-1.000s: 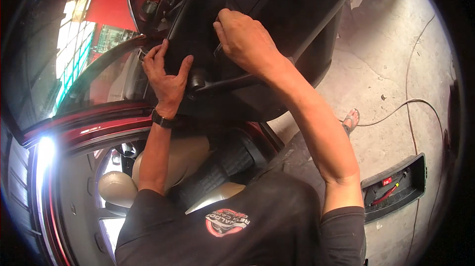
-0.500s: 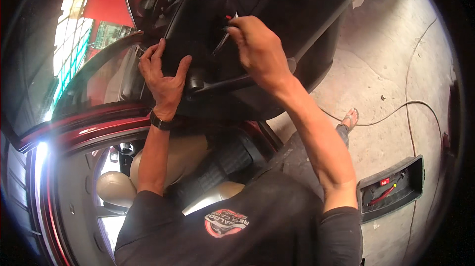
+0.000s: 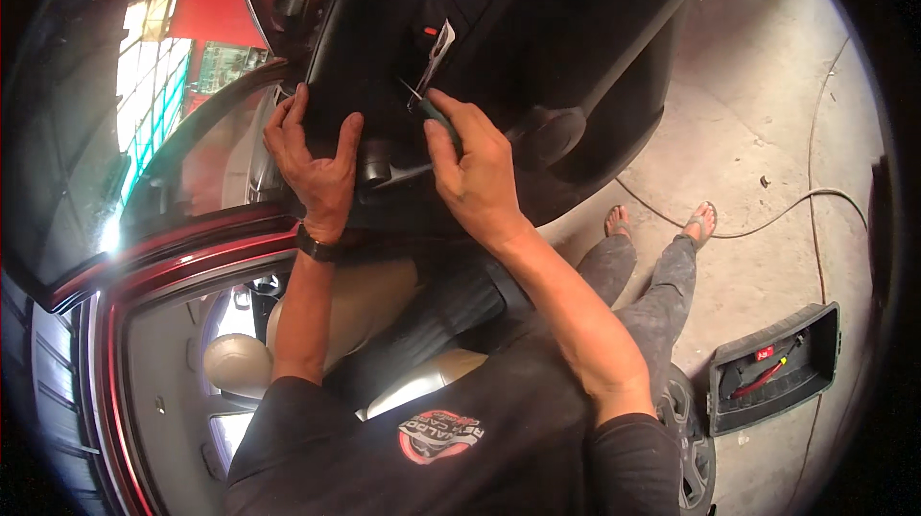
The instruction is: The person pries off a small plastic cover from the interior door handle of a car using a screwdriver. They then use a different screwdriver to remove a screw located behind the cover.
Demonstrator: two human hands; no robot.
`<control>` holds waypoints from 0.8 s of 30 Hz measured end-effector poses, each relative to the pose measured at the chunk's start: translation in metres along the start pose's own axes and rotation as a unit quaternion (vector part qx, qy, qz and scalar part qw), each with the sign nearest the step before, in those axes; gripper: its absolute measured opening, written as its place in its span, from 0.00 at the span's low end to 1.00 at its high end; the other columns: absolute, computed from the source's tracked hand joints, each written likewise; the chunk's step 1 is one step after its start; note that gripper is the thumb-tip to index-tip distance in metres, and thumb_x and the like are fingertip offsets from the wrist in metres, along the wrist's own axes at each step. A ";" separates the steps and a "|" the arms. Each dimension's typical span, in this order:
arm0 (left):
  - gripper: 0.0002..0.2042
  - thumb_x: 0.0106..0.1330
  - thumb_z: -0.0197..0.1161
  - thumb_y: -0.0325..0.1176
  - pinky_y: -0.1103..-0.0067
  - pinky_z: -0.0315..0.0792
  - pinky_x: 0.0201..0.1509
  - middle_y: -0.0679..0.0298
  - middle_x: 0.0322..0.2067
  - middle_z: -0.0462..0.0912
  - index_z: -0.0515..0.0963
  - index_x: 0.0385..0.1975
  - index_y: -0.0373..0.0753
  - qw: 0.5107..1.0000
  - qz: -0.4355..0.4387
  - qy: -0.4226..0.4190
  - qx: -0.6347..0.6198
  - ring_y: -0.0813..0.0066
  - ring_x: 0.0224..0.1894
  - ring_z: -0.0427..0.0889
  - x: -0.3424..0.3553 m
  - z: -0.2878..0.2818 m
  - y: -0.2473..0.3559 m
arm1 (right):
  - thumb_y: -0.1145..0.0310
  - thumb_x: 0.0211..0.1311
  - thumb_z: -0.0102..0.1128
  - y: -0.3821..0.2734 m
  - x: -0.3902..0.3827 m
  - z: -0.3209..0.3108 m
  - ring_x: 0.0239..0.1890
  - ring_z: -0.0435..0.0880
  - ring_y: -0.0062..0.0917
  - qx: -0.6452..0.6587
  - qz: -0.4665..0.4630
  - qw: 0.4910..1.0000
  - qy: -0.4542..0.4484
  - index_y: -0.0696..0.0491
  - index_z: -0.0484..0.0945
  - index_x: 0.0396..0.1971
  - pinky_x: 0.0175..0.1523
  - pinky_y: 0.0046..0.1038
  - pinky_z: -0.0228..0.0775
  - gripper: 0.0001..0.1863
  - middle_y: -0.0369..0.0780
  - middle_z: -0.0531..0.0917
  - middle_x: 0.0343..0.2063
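My right hand (image 3: 472, 166) grips a screwdriver with a dark green handle (image 3: 438, 117). Its thin shaft points up and left at the near end of the chrome inner door handle (image 3: 440, 49), set in a recess of the black car door panel (image 3: 547, 36). Whether the tip touches is too small to tell. A small red piece (image 3: 431, 31) shows beside the door handle. My left hand (image 3: 319, 175), a dark watch on its wrist, rests with spread fingers on the panel's upper edge by the window, near a round black knob (image 3: 374, 163).
A dark plastic bin (image 3: 775, 372) stands on the concrete floor at the right, with a red-handled tool (image 3: 763, 380) inside. A cable (image 3: 767, 222) runs over the floor past my feet. Behind the red door frame (image 3: 192, 262) lie beige seats (image 3: 235, 364).
My right hand has come nearer along the door handle, uncovering the chrome lever and the red piece. The screwdriver now shows in its fingers. My left hand stays on the panel.
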State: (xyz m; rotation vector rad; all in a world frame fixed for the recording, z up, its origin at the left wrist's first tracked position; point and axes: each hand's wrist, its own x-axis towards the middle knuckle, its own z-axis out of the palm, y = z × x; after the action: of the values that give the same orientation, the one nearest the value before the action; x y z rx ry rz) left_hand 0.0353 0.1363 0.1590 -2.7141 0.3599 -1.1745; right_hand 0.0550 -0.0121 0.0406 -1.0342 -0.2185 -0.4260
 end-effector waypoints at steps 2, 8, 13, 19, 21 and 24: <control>0.29 0.60 0.76 0.36 0.64 0.66 0.65 0.53 0.55 0.75 0.75 0.61 0.37 1.000 0.004 -0.001 0.003 0.56 0.60 0.72 0.000 0.000 -0.001 | 0.73 0.67 0.59 -0.001 0.005 -0.001 0.38 0.84 0.46 -0.004 -0.013 1.000 -0.022 0.59 0.78 0.52 0.41 0.38 0.75 0.15 0.49 0.82 0.37; 0.29 0.60 0.76 0.36 0.64 0.65 0.66 0.53 0.55 0.75 0.74 0.61 0.36 1.000 -0.004 -0.001 0.007 0.56 0.60 0.71 -0.001 0.002 0.000 | 0.72 0.68 0.58 0.000 0.012 -0.004 0.39 0.84 0.48 0.018 -0.002 0.999 -0.047 0.58 0.77 0.51 0.42 0.42 0.76 0.14 0.50 0.83 0.40; 0.32 0.56 0.78 0.37 0.62 0.64 0.65 0.53 0.53 0.73 0.74 0.60 0.35 1.000 0.000 -0.001 0.008 0.55 0.59 0.71 0.001 0.002 -0.002 | 0.69 0.69 0.55 -0.002 0.007 0.001 0.37 0.84 0.50 -0.041 0.009 0.997 -0.067 0.56 0.74 0.54 0.40 0.45 0.77 0.16 0.50 0.84 0.39; 0.32 0.56 0.78 0.37 0.62 0.64 0.65 0.52 0.54 0.73 0.74 0.61 0.35 1.000 -0.006 0.005 0.002 0.54 0.59 0.71 -0.002 0.003 -0.003 | 0.70 0.67 0.58 -0.012 0.001 0.016 0.28 0.84 0.47 -0.171 -0.002 0.982 -0.081 0.56 0.73 0.55 0.32 0.43 0.77 0.18 0.48 0.83 0.31; 0.32 0.57 0.78 0.36 0.62 0.64 0.65 0.52 0.54 0.73 0.74 0.61 0.35 1.000 -0.003 0.002 0.003 0.54 0.59 0.71 0.000 0.002 0.000 | 0.71 0.67 0.59 -0.015 0.003 0.016 0.28 0.84 0.46 -0.196 0.000 0.977 -0.088 0.57 0.74 0.55 0.31 0.42 0.77 0.18 0.48 0.83 0.31; 0.32 0.57 0.78 0.36 0.62 0.63 0.66 0.52 0.54 0.73 0.74 0.61 0.35 1.000 -0.003 0.001 0.003 0.54 0.59 0.71 0.000 0.004 -0.001 | 0.71 0.67 0.58 -0.015 0.003 0.017 0.28 0.84 0.46 -0.200 -0.003 0.976 -0.091 0.57 0.73 0.55 0.31 0.42 0.77 0.18 0.48 0.83 0.31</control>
State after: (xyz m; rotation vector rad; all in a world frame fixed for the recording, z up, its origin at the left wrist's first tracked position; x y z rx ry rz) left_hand 0.0379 0.1377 0.1565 -2.7112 0.3488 -1.1769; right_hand 0.0511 -0.0047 0.0618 -1.4707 -0.3065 -0.3889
